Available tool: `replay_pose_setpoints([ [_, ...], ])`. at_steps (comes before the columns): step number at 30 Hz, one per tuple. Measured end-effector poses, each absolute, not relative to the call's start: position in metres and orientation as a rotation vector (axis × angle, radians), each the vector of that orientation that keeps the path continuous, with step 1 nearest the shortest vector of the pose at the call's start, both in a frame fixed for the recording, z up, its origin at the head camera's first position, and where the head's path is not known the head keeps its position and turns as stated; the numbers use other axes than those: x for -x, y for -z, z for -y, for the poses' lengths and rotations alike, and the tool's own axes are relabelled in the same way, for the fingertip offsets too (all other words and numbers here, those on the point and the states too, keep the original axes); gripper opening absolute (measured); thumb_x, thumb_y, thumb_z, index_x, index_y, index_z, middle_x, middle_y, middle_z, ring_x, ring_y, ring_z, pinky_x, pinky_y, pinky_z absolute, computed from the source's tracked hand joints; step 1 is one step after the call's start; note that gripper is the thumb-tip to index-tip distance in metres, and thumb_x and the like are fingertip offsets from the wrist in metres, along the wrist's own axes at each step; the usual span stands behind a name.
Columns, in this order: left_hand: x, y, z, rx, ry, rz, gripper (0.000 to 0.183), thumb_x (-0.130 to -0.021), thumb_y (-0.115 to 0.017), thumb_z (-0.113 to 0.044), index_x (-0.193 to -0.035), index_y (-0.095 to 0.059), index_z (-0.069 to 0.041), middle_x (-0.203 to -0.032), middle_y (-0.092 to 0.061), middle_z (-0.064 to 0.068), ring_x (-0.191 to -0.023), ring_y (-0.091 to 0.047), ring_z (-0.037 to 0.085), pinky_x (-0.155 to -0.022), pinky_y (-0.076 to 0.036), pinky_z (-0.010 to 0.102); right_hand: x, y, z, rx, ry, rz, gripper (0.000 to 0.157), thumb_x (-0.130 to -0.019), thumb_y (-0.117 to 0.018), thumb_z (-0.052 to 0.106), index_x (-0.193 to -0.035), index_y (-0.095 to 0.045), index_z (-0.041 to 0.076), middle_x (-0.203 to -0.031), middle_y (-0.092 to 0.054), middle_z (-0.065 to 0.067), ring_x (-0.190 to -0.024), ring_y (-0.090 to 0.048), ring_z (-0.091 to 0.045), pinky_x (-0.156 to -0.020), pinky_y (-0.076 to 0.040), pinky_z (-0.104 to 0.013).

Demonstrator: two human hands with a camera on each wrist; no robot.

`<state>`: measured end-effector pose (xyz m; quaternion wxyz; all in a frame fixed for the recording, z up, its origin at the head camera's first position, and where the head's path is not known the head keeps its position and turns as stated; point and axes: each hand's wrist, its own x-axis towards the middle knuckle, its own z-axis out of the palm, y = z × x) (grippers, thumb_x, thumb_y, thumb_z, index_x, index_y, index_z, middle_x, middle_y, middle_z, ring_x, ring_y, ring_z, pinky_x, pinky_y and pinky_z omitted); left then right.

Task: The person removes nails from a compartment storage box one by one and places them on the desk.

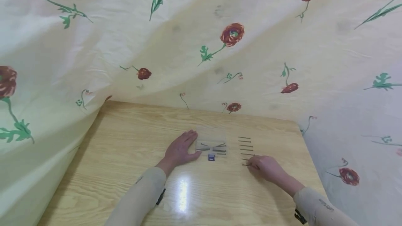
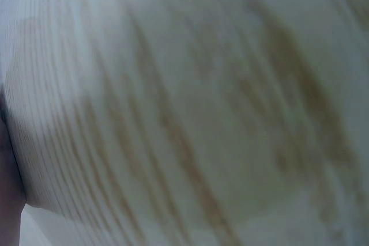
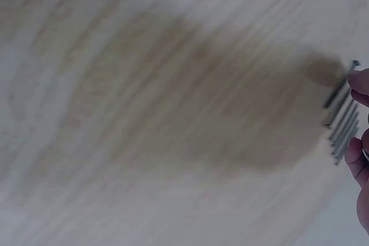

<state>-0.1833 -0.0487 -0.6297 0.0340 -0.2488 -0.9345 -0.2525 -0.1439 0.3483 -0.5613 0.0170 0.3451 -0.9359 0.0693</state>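
A clear plastic box (image 1: 211, 138) lies on the table with several dark nails (image 1: 221, 150) in it, some fanned out in two groups. A small blue piece (image 1: 211, 157) shows at its near edge. My left hand (image 1: 179, 151) rests along the box's left side, fingers stretched and thumb at the near corner. To the right, several nails (image 1: 246, 145) lie in a column, roughly parallel. My right hand (image 1: 265, 166) is at the near end of that column, its fingers curled around the nearest nail (image 3: 340, 87). Fingertips (image 3: 358, 79) overlap that nail's shaft in the right wrist view.
The wood-grain table (image 1: 125, 128) is bordered at the back and sides by a hanging floral cloth (image 1: 188, 44). A bright light reflection lies on the table between my forearms. The left wrist view shows mostly blurred tabletop (image 2: 184, 108).
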Motion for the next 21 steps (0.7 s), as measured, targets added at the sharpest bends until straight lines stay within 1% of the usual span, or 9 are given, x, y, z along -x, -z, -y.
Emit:
replay_pose_setpoints([
  [3,0.184,0.631,0.049,0.762,0.787,2.863,0.08,-0.097,-0.065,-0.057,-0.16,-0.05,-0.009,-0.167,-0.046,0.008,-0.156,-0.04,0.028,-0.131,-0.031,0.042,0.151,0.555,-0.341,-1.097,-0.25,2.863,0.014,-0.086,-0.089,0.013,-0.097,-0.081,0.01,-0.088,-0.079,0.002,-0.071,-0.068,-0.007,-0.062,-0.061,-0.033],
  [5,0.183,0.631,0.049,0.756,0.786,2.87,0.08,-0.097,-0.066,-0.057,-0.16,-0.049,-0.01,-0.167,-0.046,0.008,-0.156,-0.041,0.028,-0.131,-0.032,0.043,0.159,0.549,-0.333,-1.12,-0.275,2.853,0.017,-0.087,-0.089,0.015,-0.1,-0.081,0.008,-0.091,-0.08,0.0,-0.072,-0.068,-0.007,-0.063,-0.062,-0.034],
  [7,0.183,0.631,0.048,0.756,0.788,2.882,0.081,-0.098,-0.066,-0.057,-0.161,-0.048,-0.01,-0.168,-0.044,0.007,-0.156,-0.04,0.028,-0.13,-0.033,0.044,0.169,0.543,-0.322,-1.139,-0.304,2.874,0.018,-0.089,-0.087,0.016,-0.104,-0.081,0.007,-0.088,-0.078,0.001,-0.066,-0.06,-0.002,-0.059,-0.057,-0.029],
  [10,0.182,0.63,0.048,0.759,0.782,2.899,0.081,-0.098,-0.065,-0.058,-0.162,-0.047,-0.011,-0.169,-0.043,0.006,-0.157,-0.038,0.026,-0.131,-0.032,0.043,0.185,0.534,-0.303,-1.167,-0.365,2.923,0.019,-0.093,-0.084,0.015,-0.11,-0.08,0.006,-0.082,-0.072,0.007,-0.062,-0.046,0.003,-0.054,-0.046,-0.022],
  [12,0.182,0.629,0.048,0.757,0.765,2.899,0.081,-0.098,-0.064,-0.059,-0.162,-0.047,-0.011,-0.169,-0.043,0.006,-0.157,-0.038,0.026,-0.131,-0.032,0.042,0.195,0.529,-0.288,-1.183,-0.422,2.947,0.021,-0.095,-0.082,0.016,-0.113,-0.08,0.006,-0.076,-0.065,0.011,-0.06,-0.041,0.003,-0.053,-0.04,-0.019],
  [14,0.182,0.628,0.048,0.752,0.74,2.898,0.081,-0.098,-0.064,-0.06,-0.162,-0.047,-0.012,-0.169,-0.044,0.005,-0.156,-0.039,0.025,-0.13,-0.032,0.041,0.205,0.527,-0.273,-1.2,-0.481,2.96,0.022,-0.095,-0.082,0.017,-0.114,-0.08,0.005,-0.072,-0.058,0.014,-0.059,-0.039,0.003,-0.052,-0.037,-0.019],
  [16,0.183,0.628,0.048,0.745,0.721,2.897,0.081,-0.098,-0.063,-0.06,-0.162,-0.048,-0.013,-0.168,-0.044,0.005,-0.156,-0.039,0.025,-0.13,-0.033,0.041,0.214,0.527,-0.259,-1.227,-0.532,2.97,0.023,-0.096,-0.082,0.017,-0.116,-0.08,0.005,-0.069,-0.053,0.015,-0.059,-0.038,0.002,-0.053,-0.036,-0.019],
  [18,0.183,0.628,0.048,0.74,0.722,2.897,0.081,-0.098,-0.063,-0.06,-0.162,-0.048,-0.013,-0.168,-0.044,0.005,-0.156,-0.039,0.025,-0.13,-0.033,0.041,0.221,0.528,-0.246,-1.251,-0.554,2.996,0.024,-0.096,-0.082,0.019,-0.117,-0.08,0.007,-0.07,-0.053,0.015,-0.059,-0.039,0.002,-0.054,-0.037,-0.019],
  [21,0.184,0.629,0.048,0.739,0.73,2.909,0.081,-0.098,-0.062,-0.061,-0.163,-0.046,-0.014,-0.17,-0.042,0.004,-0.157,-0.038,0.025,-0.131,-0.031,0.04,0.229,0.534,-0.231,-1.331,-0.541,2.998,0.022,-0.098,-0.08,0.02,-0.116,-0.08,0.008,-0.074,-0.061,0.012,-0.061,-0.041,0.002,-0.058,-0.043,-0.019],
])
